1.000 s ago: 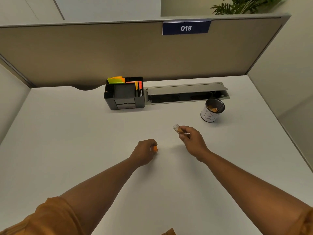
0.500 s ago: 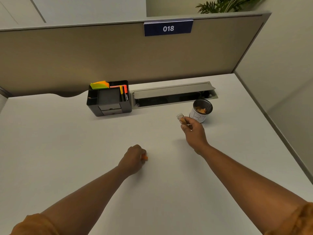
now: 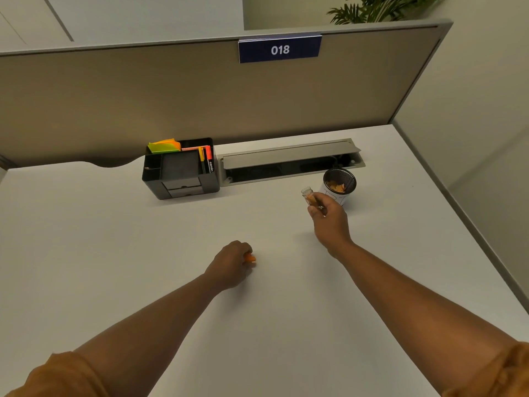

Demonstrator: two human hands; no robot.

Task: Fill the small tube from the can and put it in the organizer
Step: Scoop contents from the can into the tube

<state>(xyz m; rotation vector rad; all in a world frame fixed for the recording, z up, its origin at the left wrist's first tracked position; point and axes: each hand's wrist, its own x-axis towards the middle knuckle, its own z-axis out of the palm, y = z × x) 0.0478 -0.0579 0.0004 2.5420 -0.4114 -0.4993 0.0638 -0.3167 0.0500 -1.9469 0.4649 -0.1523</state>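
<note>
While the right hand (image 3: 329,216) pinches the small glass tube (image 3: 308,195) at its lower end, just at nine o'clock of the mesh can (image 3: 339,185), it should keep the open mouth up and steady. The can holds orange bits; the tube shows some too. The left hand (image 3: 232,263) is curled around an orange cap (image 3: 250,258). The black organizer (image 3: 181,169) sits far at ten o'clock, holding sticky notes and markers.

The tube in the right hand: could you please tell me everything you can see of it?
The tube is small, clear and glass-like, with an open, uncapped mouth at its top. It is tilted, mouth up and toward the left. Something orange shows inside its lower part. The right hand pinches its lower end, holding it above the desk just left of the can, apart from it.
</note>
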